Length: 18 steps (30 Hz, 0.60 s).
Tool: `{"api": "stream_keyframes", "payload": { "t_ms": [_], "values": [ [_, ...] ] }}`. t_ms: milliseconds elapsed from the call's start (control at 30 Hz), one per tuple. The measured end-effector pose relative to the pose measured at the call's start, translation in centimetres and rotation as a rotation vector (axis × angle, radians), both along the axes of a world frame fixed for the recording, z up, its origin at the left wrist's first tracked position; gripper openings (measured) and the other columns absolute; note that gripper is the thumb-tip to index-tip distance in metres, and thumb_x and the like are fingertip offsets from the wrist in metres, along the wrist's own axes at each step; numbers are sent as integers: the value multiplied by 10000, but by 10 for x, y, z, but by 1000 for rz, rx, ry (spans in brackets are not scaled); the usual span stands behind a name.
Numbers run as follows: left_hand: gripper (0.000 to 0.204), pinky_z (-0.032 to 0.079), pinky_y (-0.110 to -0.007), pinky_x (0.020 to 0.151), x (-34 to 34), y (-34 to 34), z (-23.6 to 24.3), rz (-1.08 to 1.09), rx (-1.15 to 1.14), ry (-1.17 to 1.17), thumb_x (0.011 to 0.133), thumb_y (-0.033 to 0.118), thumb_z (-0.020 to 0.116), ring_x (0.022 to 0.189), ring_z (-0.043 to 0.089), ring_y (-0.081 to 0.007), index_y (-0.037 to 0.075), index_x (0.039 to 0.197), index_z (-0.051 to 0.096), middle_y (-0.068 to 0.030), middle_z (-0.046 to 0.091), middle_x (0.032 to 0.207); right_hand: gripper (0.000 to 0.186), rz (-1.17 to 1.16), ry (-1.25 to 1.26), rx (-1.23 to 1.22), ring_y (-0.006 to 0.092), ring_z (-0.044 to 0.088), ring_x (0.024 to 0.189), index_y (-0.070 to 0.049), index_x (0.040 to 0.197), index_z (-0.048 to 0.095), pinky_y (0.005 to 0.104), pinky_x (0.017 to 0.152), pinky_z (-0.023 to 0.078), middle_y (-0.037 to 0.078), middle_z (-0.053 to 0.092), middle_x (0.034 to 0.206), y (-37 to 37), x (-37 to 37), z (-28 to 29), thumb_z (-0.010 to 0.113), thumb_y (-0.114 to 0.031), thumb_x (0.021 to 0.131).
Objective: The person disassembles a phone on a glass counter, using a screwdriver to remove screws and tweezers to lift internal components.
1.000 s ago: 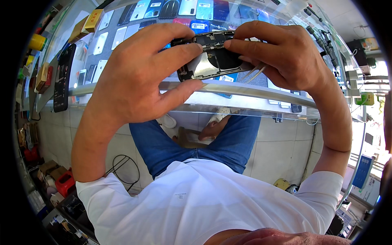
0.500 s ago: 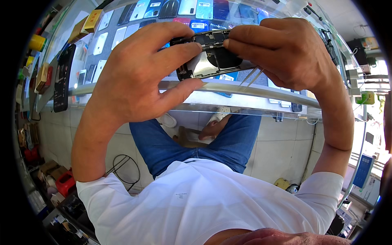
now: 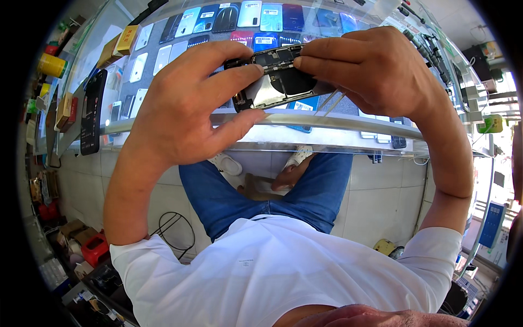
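My left hand grips an opened smartphone, its circuit board, dark components and silvery plate exposed, with fingers along its left end and thumb at the lower edge. My right hand pinches the phone's right end, two fingertips resting on the inner parts near the upper middle. Slim metal tweezers hang from beneath the right hand's curled fingers, pointing down. The phone is held above the edge rail of a glass display counter.
Rows of phones lie inside the counter. At left are a black phone-shaped panel, yellow boxes and a yellow container. Cylindrical black items line the right side. Below are my legs, a cable loop and a red object.
The whole view has shifted slightly. Both hands and the phone keep nearly the same hold, a little lower in the picture. The right fingers and tweezers have shifted slightly.
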<state>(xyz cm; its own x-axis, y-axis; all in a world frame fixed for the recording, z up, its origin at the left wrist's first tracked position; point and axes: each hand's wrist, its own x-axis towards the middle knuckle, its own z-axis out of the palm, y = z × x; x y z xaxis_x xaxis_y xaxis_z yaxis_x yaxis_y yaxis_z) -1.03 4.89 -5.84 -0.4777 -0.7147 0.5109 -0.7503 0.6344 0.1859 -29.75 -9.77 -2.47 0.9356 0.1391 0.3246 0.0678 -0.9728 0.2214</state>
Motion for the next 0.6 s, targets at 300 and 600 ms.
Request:
{"api": "stream_keyframes", "payload": {
  "t_ms": [300,600],
  "values": [
    [536,613,-447,959,-2,0,1,1,7,1,754,174,905,1106,744,-368,8,1252,795,-204,727,1358,415,-7,27,27,271,817,856,11,1185,816,347,610,619,147,803,1203,2,-1,0,900,-64,786],
    [523,614,-443,958,-2,1,0,3,12,24,754,161,909,1106,744,-369,11,1243,798,-205,727,1356,440,8,-33,52,254,800,827,-27,1235,804,339,606,603,128,798,1204,-2,-2,-4,893,-55,805]
  ]
}}
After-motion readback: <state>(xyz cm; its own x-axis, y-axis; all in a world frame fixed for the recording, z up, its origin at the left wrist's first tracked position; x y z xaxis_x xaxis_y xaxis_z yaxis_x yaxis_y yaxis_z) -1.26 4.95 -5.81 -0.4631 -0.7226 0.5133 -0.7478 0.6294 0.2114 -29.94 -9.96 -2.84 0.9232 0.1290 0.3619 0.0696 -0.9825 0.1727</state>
